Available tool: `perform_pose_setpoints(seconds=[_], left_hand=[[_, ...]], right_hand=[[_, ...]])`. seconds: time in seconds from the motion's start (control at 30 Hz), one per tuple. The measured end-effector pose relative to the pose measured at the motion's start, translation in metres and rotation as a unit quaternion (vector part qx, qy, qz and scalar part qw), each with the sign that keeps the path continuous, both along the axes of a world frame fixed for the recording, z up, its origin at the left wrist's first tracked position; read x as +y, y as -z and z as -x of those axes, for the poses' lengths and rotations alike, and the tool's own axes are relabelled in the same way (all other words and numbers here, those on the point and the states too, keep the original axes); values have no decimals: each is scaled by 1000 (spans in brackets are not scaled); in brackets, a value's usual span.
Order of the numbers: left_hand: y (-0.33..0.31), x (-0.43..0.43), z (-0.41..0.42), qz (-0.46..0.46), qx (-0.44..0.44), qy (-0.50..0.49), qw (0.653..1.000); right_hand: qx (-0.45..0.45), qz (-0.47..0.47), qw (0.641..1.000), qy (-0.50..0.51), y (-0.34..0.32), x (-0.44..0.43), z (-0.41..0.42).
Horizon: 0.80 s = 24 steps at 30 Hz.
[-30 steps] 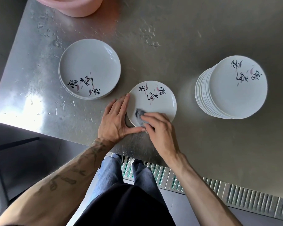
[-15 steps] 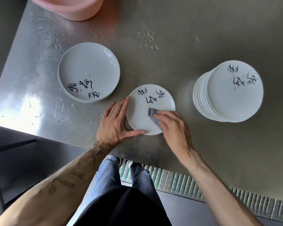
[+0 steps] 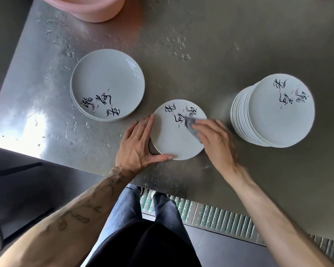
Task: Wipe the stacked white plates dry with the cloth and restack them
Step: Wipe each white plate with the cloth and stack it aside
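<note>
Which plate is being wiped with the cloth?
The single plate between the low stack and the tall stack; the right hand presses the cloth on it.

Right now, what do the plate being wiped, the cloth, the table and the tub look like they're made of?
Plate: glazed ceramic or melamine, glossy white with printed script; can't tell which. Cloth: soft grey fabric, crumpled, blurred. Table: brushed stainless steel; it mirrors light and beads water. Tub: matte pink plastic, probably.

Brush characters, not legible, mark the plate [image 3: 172,140] under the right hand [image 3: 217,140], the low stack [image 3: 108,81] and the tall stack [image 3: 278,120].
</note>
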<state>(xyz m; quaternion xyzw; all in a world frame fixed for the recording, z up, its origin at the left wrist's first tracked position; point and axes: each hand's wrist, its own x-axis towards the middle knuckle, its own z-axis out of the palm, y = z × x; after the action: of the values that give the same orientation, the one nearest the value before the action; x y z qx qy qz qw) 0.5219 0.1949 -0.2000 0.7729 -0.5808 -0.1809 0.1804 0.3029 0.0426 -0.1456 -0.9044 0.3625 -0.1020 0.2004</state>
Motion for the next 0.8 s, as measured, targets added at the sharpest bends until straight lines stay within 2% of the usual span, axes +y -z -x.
perform_pose_setpoints(seconds=[0.1, 0.37, 0.53, 0.67, 0.73, 0.8], left_hand=[[0, 0, 0, 0, -2, 1, 1000], [-1, -1, 1, 5, 1, -5, 1000], [-2, -1, 0, -4, 2, -6, 1000], [-2, 0, 0, -10, -1, -7, 1000], [-3, 0, 0, -12, -6, -2, 1000], [-4, 1, 1, -12, -10, 6, 1000]], right_hand=[[6, -16, 1000, -21, -6, 9, 4], [34, 45, 992, -117, -6, -56, -55], [18, 21, 999, 32, -7, -15, -15], [13, -45, 987, 156, -11, 51, 2], [-3, -77, 984, 159, -14, 82, -7], [4, -91, 991, 96, -17, 96, -14]])
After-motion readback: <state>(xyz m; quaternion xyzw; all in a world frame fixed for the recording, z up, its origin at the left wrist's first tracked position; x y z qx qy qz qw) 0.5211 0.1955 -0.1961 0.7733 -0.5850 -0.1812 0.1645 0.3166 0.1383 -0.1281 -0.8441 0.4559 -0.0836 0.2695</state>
